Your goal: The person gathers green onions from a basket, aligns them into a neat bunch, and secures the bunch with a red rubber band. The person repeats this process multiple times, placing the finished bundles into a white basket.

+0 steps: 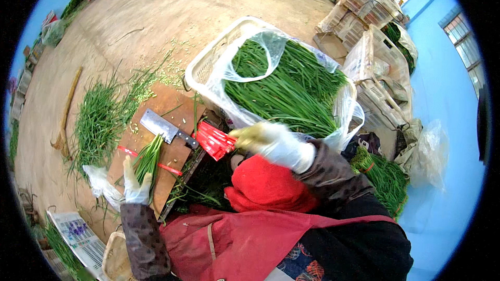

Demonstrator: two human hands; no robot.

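On the tilted wooden board [168, 105] a small bunch of green garlic chives [148, 160] lies across a red strip [170, 169]. My left hand [136, 182], gloved, is at the lower end of this bunch with thumb and fingers apart. A cleaver [166, 128] with a black handle rests above the bunch. My right hand [259, 138], also gloved and blurred, is beside a bundle of red strips [213, 140] at the board's right edge; whether it holds anything cannot be told. Behind it, many chives [289, 86] fill a plastic-lined white crate [194, 71].
Loose chives [97, 121] and cut bits cover the floor left of the board, near a broom [68, 117]. Tied chive bunches [384, 183] lie at the right, below stacked crates [363, 4]. A white crate [80, 242] stands at lower left. People are partly visible far off.
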